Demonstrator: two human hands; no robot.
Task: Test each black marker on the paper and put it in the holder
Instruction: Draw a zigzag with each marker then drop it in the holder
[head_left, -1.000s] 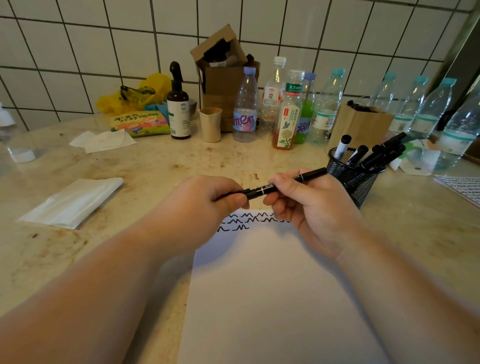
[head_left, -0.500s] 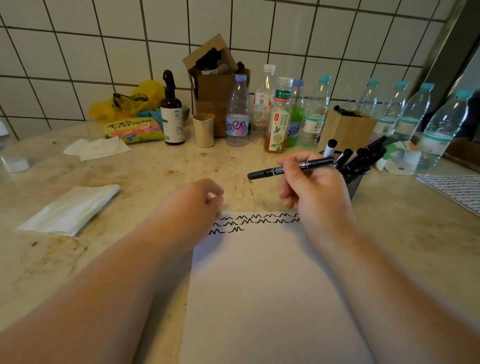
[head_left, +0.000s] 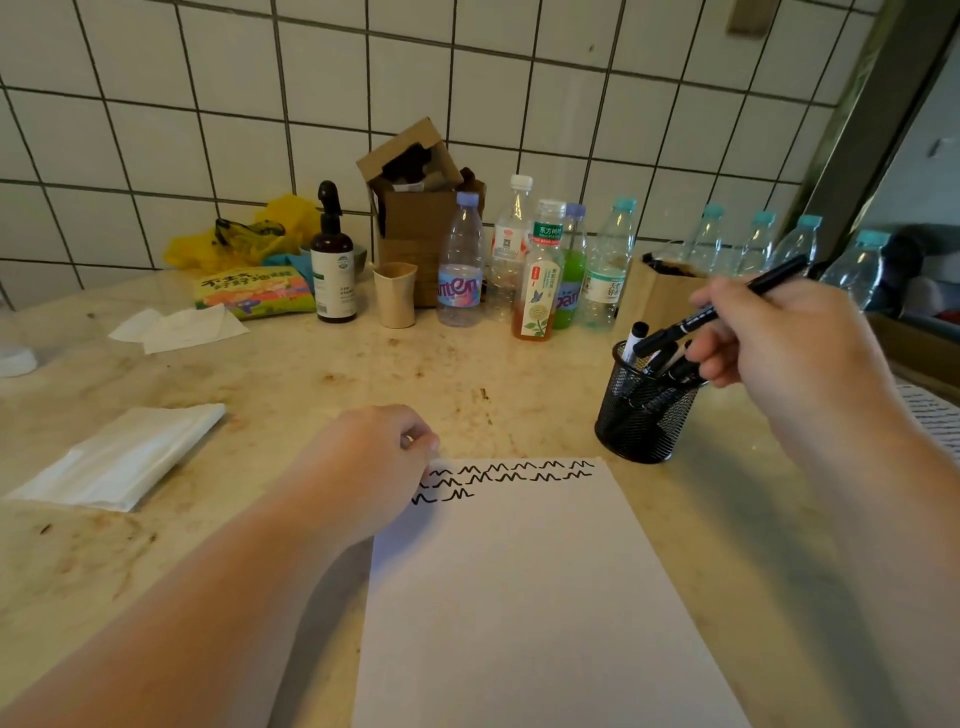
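Note:
My right hand (head_left: 789, 338) grips a capped black marker (head_left: 675, 328) and holds it slanted just above the black mesh holder (head_left: 641, 421), its lower end over the rim. Several black markers stand in the holder. A white sheet of paper (head_left: 530, 597) lies in front of me with rows of black zigzag test lines along its top edge. My left hand (head_left: 374, 467) rests with curled fingers on the paper's top left corner and holds nothing that I can see.
Several plastic bottles (head_left: 460, 260), a brown pump bottle (head_left: 332, 260), a paper cup (head_left: 395, 293) and a cardboard box (head_left: 421, 208) line the tiled wall. A brown paper bag (head_left: 657, 293) stands behind the holder. Folded tissues (head_left: 119, 457) lie at left, another written sheet (head_left: 930, 415) at right.
My left hand let go of the marker and settled on the paper's corner. My right hand carried the marker right, from above the paper to over the holder.

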